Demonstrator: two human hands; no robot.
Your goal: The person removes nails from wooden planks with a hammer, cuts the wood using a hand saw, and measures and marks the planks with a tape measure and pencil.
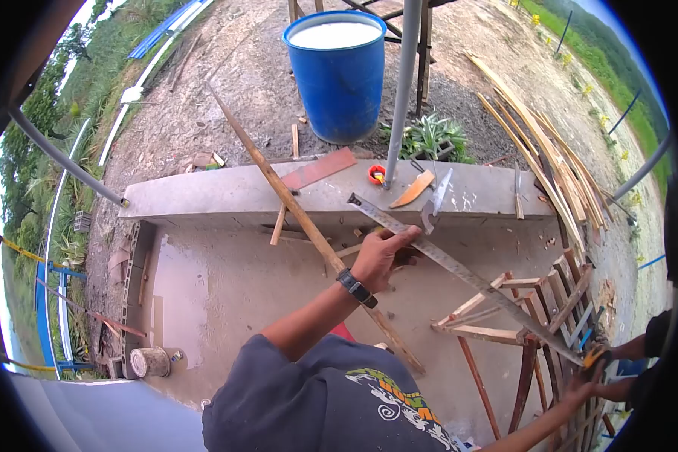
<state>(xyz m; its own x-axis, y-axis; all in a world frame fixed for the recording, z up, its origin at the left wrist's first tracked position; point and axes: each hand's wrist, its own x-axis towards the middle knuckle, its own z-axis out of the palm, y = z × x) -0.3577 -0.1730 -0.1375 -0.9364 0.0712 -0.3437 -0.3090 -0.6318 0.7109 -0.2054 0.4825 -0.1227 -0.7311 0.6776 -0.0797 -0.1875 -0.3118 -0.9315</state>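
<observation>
My left hand (383, 260), with a dark watch at the wrist, is closed around a long grey strip, which looks like the blade of a tape measure (478, 282). Its dark end points up and left, past my fingers. Down at the right, the strip runs to a yellow-orange case (597, 355). My right hand (582, 389) appears closed at that case, its fingers partly hidden. A second person's hand (631, 348) is beside it. Behind my left forearm slants a long wooden pole (297, 211), leaning across the concrete ledge (218, 188).
On the ledge are a reddish board (320, 169), an orange tape roll (377, 175), and a handsaw (438, 197) near a wooden piece (413, 188). Beyond stands a blue barrel (335, 90). Wooden frames (527, 331) and stacked planks (550, 158) are at right; a bucket (151, 361) sits lower left.
</observation>
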